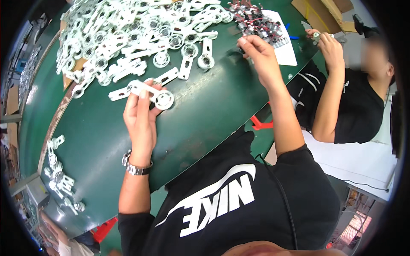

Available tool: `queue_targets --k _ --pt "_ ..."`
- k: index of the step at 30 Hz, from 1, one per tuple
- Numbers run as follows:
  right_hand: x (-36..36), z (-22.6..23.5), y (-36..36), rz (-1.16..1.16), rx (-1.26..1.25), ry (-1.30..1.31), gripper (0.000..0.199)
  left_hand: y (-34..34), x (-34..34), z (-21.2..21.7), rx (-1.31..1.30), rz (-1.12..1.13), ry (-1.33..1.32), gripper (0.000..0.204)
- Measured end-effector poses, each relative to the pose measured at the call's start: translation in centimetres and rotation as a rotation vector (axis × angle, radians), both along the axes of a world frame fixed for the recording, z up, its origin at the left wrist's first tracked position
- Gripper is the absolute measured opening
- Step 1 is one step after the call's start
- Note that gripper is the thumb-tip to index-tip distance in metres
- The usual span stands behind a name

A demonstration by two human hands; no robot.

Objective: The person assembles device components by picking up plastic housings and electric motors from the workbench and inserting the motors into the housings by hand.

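My left hand [142, 113] grips a white plastic housing [150, 92], a long piece with a round ring at one end. The ring end points right, past the fingertips. Just behind that hand, more housings of the same kind lie on the green table [192, 128]. My right hand [261, 57] is raised in front of a heap of small metal motors [260, 25] with red and black wires. Its thumb and forefinger are pinched together. A small dark bit shows at the fingertips, too unclear to name.
A big pile of white housings [128, 34] covers the far left of the table. Several more parts [60, 177] lie near the left edge. White paper [287, 53] sits under the motors. On the right, a co-worker [361, 102] handles a small part; a cardboard box [318, 15] stands behind.
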State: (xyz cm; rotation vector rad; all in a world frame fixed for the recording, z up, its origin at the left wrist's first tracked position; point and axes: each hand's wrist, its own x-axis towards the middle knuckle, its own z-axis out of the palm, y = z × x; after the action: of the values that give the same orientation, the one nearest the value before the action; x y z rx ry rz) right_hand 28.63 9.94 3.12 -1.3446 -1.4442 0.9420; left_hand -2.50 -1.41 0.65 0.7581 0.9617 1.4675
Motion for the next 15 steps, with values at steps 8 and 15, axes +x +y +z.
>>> queue_targets --k 8,15 --pt "-6.7 0.7 -6.6 0.389 -0.264 0.237 0.019 0.3 -0.9 1.0 -0.032 -0.118 -0.271 0.051" --pt "-14.1 4.2 -9.5 0.392 -0.092 -0.374 0.027 0.3 -1.5 0.5 0.004 -0.129 -0.411 0.052"
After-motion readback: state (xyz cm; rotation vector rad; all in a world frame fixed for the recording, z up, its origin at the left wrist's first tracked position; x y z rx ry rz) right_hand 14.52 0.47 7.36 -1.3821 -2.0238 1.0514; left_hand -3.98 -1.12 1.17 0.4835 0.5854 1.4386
